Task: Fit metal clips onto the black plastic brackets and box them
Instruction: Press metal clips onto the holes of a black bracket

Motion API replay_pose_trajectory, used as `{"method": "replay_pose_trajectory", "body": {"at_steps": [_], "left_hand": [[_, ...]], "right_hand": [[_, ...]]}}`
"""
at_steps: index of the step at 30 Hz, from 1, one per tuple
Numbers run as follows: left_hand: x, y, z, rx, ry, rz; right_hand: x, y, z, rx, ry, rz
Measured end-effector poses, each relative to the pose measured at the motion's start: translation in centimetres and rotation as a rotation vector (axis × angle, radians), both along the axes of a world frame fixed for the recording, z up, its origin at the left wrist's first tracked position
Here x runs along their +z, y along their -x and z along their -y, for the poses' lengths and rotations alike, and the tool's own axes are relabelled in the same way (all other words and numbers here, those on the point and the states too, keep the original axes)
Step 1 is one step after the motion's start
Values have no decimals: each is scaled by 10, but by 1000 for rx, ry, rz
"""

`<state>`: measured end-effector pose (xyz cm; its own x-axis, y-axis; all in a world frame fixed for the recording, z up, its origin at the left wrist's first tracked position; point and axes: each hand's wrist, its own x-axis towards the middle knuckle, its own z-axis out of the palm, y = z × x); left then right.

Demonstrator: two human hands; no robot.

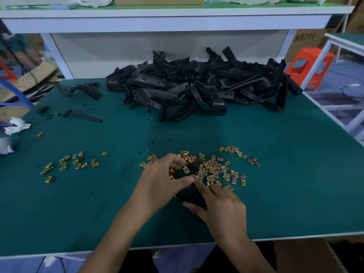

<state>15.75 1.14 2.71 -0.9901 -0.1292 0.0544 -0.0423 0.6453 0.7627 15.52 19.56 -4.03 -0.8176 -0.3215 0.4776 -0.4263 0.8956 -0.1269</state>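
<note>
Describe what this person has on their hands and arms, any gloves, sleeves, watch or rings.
Nothing worn shows. The left hand and right hand are bare, no gloves. The left forearm and right forearm are uncovered down to the frame's bottom edge, so no sleeve is in view. No watch, bracelet or ring can be seen.

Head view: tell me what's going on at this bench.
A person is fitting clips at a green table. Both hands hold one black bracket. The left hand grips its upper end, where one metal clip sits on it. The right hand holds the lower end, its fingers stretched toward the loose clips scattered beside it. A big pile of brackets waits at the back, and a smaller bunch of clips lies to the left.
</note>
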Motion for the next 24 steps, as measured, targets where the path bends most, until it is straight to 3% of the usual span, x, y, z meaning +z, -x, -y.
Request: {"method": "replay_pose_trajectory", "body": {"at_steps": [3,7,12,19,24], "left_hand": [[-3,-3,-6,27,37,-106],[-8,-5,-6,39,24,-89],[-10,-1,4,-4,-177,50],[-12,1,-4,68,-418,53],[-13,1,-5,80,-400,50]], "right_hand": [[-1,0,0,4,9,-6],[-3,0,-1,0,9,-13],[-5,0,-1,17,9,-23],[-3,-1,-1,55,32,-29],[-3,-1,-1,48,25,-30]]}}
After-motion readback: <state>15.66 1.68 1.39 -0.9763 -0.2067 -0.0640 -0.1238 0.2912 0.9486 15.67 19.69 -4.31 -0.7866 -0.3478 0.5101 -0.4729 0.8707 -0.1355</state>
